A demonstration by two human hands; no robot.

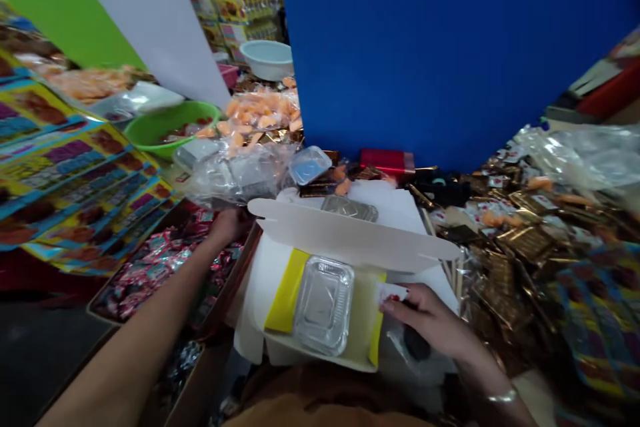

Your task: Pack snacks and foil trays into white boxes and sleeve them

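Note:
My right hand [425, 317] pinches a small white packet with red print [391, 294] at the right side of an open box. That white box [350, 237] has yellow inner flaps and its lid raised at the back. A clear plastic tray [325, 303] sits inside it. A dark round item in clear wrap [415, 345] lies below my right hand; whether they touch I cannot tell. My left hand [227, 227] reaches over the far end of a carton [105, 310] of red-and-silver wrapped packets [155, 260]. Its fingers are dark and blurred.
Printed yellow-blue boxes [90, 173] stand on the left. A green basin [170, 123], orange pieces [265, 110] and clear plastic bags [245, 170] lie behind. A blue panel [425, 47] blocks the back. Gold-wrapped packets [520, 240] are heaped at right.

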